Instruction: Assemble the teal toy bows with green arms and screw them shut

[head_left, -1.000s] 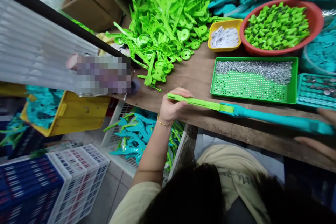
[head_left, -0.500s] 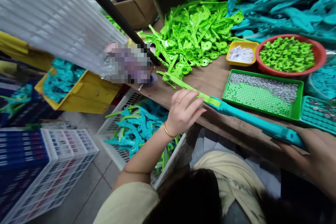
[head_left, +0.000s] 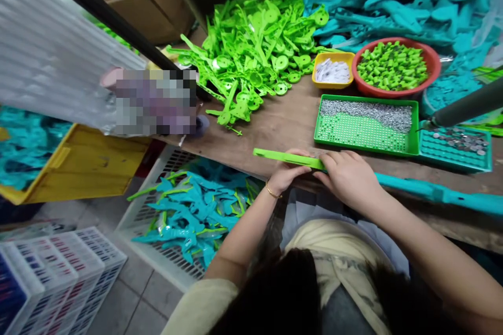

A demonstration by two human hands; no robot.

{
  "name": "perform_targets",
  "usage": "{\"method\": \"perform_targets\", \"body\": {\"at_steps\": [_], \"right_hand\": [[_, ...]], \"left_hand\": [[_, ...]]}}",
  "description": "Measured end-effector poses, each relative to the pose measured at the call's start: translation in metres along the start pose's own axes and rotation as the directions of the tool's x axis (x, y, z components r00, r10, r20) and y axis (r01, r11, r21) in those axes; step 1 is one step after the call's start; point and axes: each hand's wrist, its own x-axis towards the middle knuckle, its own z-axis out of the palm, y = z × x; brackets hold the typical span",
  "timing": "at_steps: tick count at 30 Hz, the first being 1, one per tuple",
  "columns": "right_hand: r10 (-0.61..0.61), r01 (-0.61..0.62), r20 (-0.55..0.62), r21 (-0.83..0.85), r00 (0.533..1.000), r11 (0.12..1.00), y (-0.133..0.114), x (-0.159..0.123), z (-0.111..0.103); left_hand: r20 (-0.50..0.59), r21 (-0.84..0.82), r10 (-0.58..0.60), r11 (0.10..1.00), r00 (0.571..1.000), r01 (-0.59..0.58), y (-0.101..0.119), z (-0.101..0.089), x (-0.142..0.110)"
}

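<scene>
A long plastic piece, with a green end (head_left: pixel 285 156) and a teal body (head_left: pixel 432 191), lies crosswise over the bench's front edge. My left hand (head_left: pixel 288 175), with a gold bangle at the wrist, grips the green end from below, its fingers partly hidden. Close beside it, my right hand (head_left: pixel 349 178) is closed over the stretch where green meets teal, covering that joint. The teal body runs out to the right beneath my right forearm. I cannot tell what kind of product the piece is.
Green parts (head_left: pixel 255 47) are heaped behind my hands, teal parts (head_left: pixel 377 5) at back right. Metal pins lie in a green tray (head_left: pixel 361 138), near a red bowl (head_left: pixel 434 63) and yellow dish (head_left: pixel 333 84). A dark pointed tool (head_left: pixel 467 102) hangs right; a white crate (head_left: pixel 157 267) stands lower left.
My right hand has moved left from the piece's teal far end to its middle. My left hand has shifted down to the piece's underside. The view has swung right.
</scene>
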Motion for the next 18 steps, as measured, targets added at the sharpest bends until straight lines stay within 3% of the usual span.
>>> {"method": "perform_targets", "body": {"at_steps": [3, 8, 12, 15, 18], "right_hand": [[0.006, -0.006, -0.016, 0.002, 1.000, 1.000, 0.000, 0.006, 0.014], [-0.009, 0.012, -0.100, 0.036, 0.995, 0.999, 0.011, 0.001, 0.016], [0.016, -0.012, -0.055, 0.081, 0.998, 0.997, 0.005, 0.012, 0.020], [0.026, -0.018, -0.058, 0.120, 0.998, 0.993, 0.005, 0.011, 0.009], [0.074, -0.043, -0.142, 0.210, 0.987, 0.977, 0.033, -0.031, -0.020]], "left_hand": [[0.009, -0.006, 0.007, 1.000, 1.000, -0.007, -0.002, 0.003, 0.004], [0.015, -0.011, 0.048, 0.999, 0.999, -0.047, -0.005, 0.006, 0.012], [-0.023, 0.036, 0.014, 0.999, 1.000, -0.013, -0.003, 0.005, 0.013], [0.008, 0.065, -0.028, 0.998, 1.000, 0.027, 0.003, -0.001, 0.014], [-0.027, 0.070, -0.060, 0.996, 0.998, 0.062, 0.011, -0.016, 0.014]]}}
